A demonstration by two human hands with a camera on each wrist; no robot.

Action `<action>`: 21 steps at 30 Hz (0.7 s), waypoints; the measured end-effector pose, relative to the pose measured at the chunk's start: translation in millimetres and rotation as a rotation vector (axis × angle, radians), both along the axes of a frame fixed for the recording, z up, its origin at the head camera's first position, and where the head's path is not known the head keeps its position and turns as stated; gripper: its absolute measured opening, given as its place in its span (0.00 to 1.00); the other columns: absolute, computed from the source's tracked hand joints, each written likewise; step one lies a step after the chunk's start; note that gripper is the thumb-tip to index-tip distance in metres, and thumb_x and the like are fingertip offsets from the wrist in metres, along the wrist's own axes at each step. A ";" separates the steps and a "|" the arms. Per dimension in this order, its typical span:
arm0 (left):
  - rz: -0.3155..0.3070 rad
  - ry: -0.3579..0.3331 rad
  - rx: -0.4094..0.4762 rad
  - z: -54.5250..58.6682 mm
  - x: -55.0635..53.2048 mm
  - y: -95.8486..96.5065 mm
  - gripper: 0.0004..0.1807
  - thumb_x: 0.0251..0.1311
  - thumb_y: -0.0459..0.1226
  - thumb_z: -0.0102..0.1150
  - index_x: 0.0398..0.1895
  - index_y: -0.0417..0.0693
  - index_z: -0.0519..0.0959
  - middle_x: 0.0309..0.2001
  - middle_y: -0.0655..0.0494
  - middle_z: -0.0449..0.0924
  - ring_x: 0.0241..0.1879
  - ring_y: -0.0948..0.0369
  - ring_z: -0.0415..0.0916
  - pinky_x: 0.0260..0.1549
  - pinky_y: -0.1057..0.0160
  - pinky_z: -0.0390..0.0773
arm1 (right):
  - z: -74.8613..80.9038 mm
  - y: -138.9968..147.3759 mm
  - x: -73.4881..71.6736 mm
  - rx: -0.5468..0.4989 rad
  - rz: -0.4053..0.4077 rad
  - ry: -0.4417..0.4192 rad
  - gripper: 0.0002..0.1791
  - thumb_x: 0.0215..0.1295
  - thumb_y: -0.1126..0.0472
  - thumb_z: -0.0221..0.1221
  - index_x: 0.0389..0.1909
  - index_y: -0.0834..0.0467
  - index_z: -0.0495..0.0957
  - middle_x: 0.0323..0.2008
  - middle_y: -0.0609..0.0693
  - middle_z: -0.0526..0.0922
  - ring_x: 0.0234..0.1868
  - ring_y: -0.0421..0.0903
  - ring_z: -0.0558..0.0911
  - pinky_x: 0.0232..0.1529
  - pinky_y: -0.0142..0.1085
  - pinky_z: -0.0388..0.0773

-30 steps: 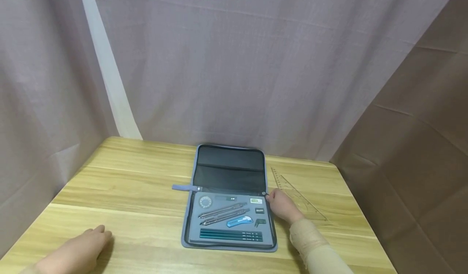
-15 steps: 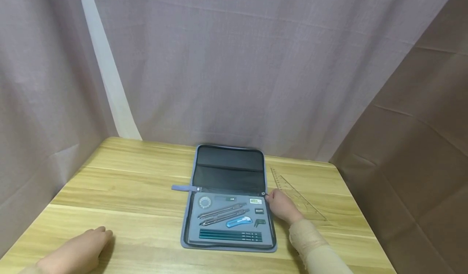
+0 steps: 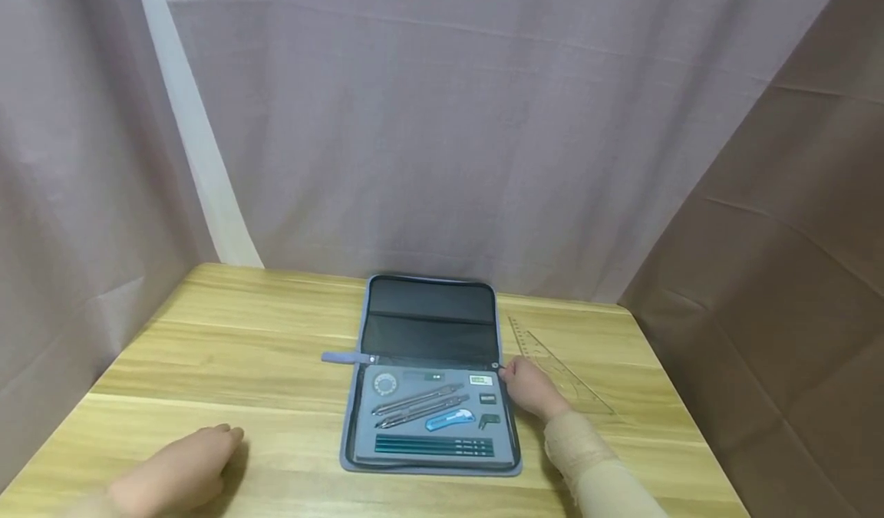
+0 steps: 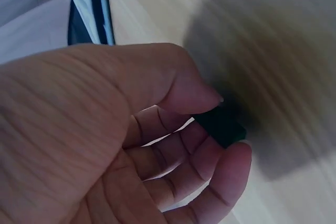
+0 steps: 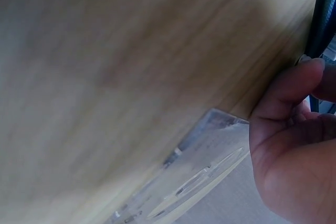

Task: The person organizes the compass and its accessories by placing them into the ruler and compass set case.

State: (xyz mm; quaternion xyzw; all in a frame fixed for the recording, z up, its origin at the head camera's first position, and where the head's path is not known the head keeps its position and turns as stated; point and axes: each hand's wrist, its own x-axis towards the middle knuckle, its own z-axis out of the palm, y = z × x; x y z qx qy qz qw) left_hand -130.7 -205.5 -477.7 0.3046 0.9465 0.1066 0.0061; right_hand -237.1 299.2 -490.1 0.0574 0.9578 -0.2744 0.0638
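My left hand (image 3: 183,464) is above the table, left of the case. In the left wrist view, its thumb and fingers pinch a small dark green block (image 4: 223,125), whose exact kind I cannot tell. An unfolded blue-grey zip case (image 3: 350,456) lies on the table. Its grey tray bears green pencils (image 3: 435,446), two metal compasses (image 3: 417,410), a blue utility knife (image 3: 450,420), an eraser (image 3: 481,380) and other small pieces. At the case's right edge, by the fold, my right hand (image 3: 532,387) pinches the rim; its fingertips are partly hidden.
A clear set square (image 3: 573,376) lies flat on the wooden table (image 3: 228,334), right of the case and partly behind my right hand. The case's strap (image 3: 338,357) sticks out to the left. Curtains (image 3: 442,119) enclose the table's back and sides.
My left hand has moved right, closer to the case. The right hand stays at the case's edge. The head view has shifted slightly.
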 end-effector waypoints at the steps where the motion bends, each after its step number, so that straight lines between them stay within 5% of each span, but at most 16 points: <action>1: -0.007 0.001 0.003 0.3 -1.5 5.0 0.13 0.44 0.23 0.54 0.24 0.49 0.66 0.22 0.62 0.61 0.21 0.67 0.58 0.18 0.65 0.67 | -0.2 0.3 -0.2 -0.002 0.004 0.001 0.13 0.73 0.57 0.49 0.29 0.59 0.71 0.25 0.52 0.73 0.28 0.47 0.73 0.30 0.39 0.72; 6: -0.026 -0.017 0.045 11.1 -14.3 35.6 0.09 0.49 0.24 0.56 0.27 0.45 0.70 0.23 0.62 0.66 0.22 0.66 0.65 0.20 0.61 0.73 | -1.1 2.9 -0.9 -0.005 0.010 0.000 0.13 0.73 0.57 0.49 0.28 0.59 0.71 0.25 0.52 0.73 0.28 0.47 0.73 0.31 0.39 0.73; 13: -0.102 0.036 0.103 29.8 -33.1 77.0 0.15 0.54 0.24 0.57 0.23 0.51 0.65 0.21 0.65 0.61 0.21 0.67 0.59 0.19 0.66 0.68 | -0.5 4.2 -1.7 -0.026 0.000 -0.012 0.14 0.74 0.57 0.48 0.28 0.59 0.71 0.25 0.52 0.73 0.28 0.48 0.73 0.29 0.38 0.72; 21: -0.200 0.081 0.124 34.8 -54.4 118.0 0.10 0.51 0.26 0.62 0.26 0.49 0.74 0.25 0.62 0.71 0.25 0.66 0.68 0.23 0.66 0.73 | -1.7 1.8 -0.6 -0.029 -0.008 -0.015 0.13 0.73 0.57 0.48 0.30 0.59 0.71 0.26 0.52 0.73 0.29 0.48 0.74 0.32 0.40 0.73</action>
